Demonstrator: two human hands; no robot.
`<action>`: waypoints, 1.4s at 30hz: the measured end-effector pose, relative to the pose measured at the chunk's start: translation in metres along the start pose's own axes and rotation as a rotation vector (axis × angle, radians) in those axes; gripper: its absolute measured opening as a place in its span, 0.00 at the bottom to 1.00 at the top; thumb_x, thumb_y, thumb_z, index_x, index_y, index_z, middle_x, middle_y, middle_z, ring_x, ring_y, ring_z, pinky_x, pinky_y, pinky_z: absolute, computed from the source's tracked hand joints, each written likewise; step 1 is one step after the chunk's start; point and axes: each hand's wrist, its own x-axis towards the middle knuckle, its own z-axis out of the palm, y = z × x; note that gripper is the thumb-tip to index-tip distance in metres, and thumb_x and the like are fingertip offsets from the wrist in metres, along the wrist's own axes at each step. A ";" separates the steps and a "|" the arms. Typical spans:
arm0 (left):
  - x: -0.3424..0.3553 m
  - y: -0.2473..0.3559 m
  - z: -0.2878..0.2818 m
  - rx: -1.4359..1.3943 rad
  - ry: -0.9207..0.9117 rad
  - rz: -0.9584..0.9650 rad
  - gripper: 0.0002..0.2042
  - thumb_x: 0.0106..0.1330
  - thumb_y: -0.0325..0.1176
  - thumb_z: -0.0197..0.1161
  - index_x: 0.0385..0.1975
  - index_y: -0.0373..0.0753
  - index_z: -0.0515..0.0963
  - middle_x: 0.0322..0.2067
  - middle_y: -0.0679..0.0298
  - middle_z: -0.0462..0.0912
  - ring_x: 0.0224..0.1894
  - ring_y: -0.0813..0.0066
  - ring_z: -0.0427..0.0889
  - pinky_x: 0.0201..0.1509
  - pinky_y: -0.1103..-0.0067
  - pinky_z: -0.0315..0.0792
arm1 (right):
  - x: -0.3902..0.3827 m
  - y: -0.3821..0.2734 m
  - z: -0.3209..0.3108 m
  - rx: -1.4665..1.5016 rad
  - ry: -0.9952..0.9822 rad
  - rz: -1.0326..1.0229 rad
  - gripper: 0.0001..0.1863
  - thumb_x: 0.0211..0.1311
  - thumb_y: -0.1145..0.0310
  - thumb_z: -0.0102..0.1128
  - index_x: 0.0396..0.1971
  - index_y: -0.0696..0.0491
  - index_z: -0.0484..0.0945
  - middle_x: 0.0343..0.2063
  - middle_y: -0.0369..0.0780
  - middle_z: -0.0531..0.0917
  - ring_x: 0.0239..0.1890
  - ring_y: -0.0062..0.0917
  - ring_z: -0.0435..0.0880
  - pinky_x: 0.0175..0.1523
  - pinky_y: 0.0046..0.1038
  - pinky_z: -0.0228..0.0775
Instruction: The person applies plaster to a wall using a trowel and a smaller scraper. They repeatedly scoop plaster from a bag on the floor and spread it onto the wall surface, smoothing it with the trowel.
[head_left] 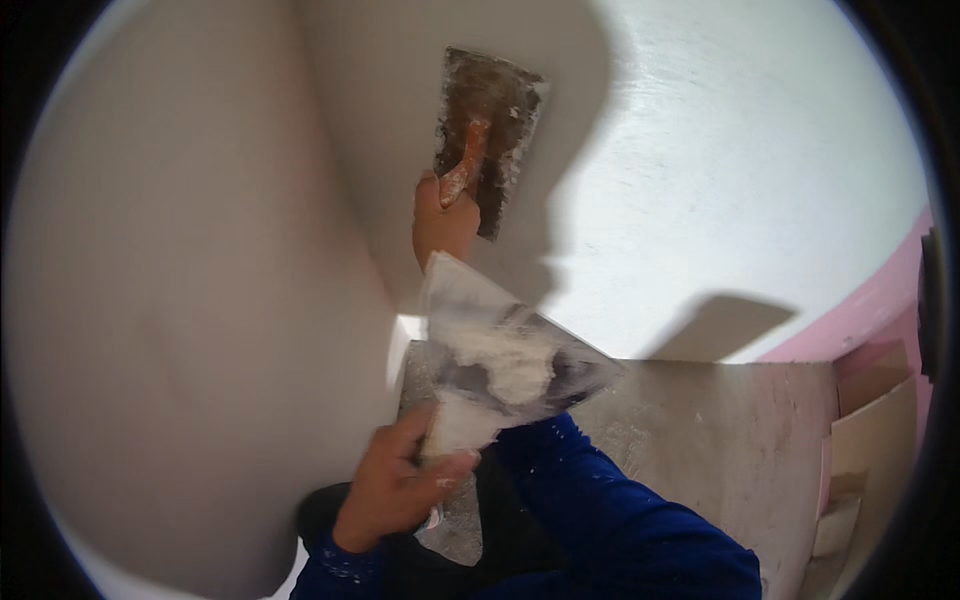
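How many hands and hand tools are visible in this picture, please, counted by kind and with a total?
Hands: 2 (left hand and right hand)
Orange-handled trowel: 1
Wide-bladed spatula with pale paste on it: 1
Total: 4

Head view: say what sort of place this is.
Probably an indoor renovation site: a smeared trowel is at the pale wall, a broad scraper carries whitish paste, and boards show at the right.
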 end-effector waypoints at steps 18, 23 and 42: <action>-0.080 0.011 -0.368 0.034 0.312 0.004 0.16 0.68 0.37 0.61 0.50 0.33 0.75 0.24 0.68 0.77 0.21 0.86 0.72 0.21 0.86 0.66 | -0.037 -0.007 0.017 0.405 0.076 0.237 0.17 0.68 0.49 0.60 0.32 0.46 0.70 0.19 0.30 0.70 0.17 0.16 0.68 0.18 0.23 0.61; -0.082 0.075 -0.392 0.168 0.332 -0.049 0.17 0.68 0.36 0.62 0.52 0.33 0.74 0.23 0.70 0.75 0.22 0.87 0.71 0.22 0.86 0.66 | -0.061 -0.021 0.018 0.347 -0.046 0.191 0.17 0.71 0.50 0.53 0.29 0.46 0.69 0.16 0.31 0.69 0.15 0.17 0.67 0.17 0.23 0.58; -0.064 0.048 -0.343 0.201 0.431 0.097 0.18 0.68 0.38 0.65 0.51 0.32 0.75 0.25 0.68 0.79 0.21 0.88 0.72 0.22 0.86 0.65 | 0.005 -0.124 0.148 -0.551 -0.669 -0.027 0.22 0.70 0.54 0.57 0.19 0.52 0.72 0.12 0.33 0.72 0.11 0.15 0.70 0.18 0.21 0.63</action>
